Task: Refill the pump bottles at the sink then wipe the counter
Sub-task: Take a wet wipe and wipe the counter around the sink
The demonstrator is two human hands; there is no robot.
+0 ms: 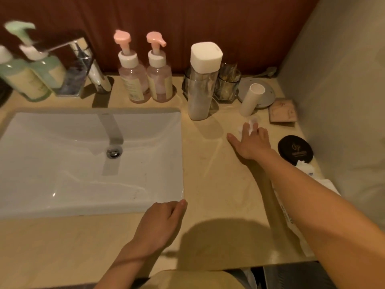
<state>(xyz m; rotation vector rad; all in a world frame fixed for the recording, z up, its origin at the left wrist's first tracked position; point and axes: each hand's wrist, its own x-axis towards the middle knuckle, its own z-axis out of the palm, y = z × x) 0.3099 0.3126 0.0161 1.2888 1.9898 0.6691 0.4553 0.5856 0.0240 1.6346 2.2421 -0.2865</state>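
I read this as the wiping stage. My right hand (253,142) lies flat with fingers spread, pressing a crumpled white tissue (249,125) onto the beige stone counter (208,174) right of the white rectangular sink (89,159), probably to mop up spills. My left hand (160,222), loosely curled and holding nothing, rests at the sink's front right corner, likely as a brace. Two clear pink-pump bottles (145,82) stand upright behind the sink, and the green pump bottles (31,78) stand at its back left.
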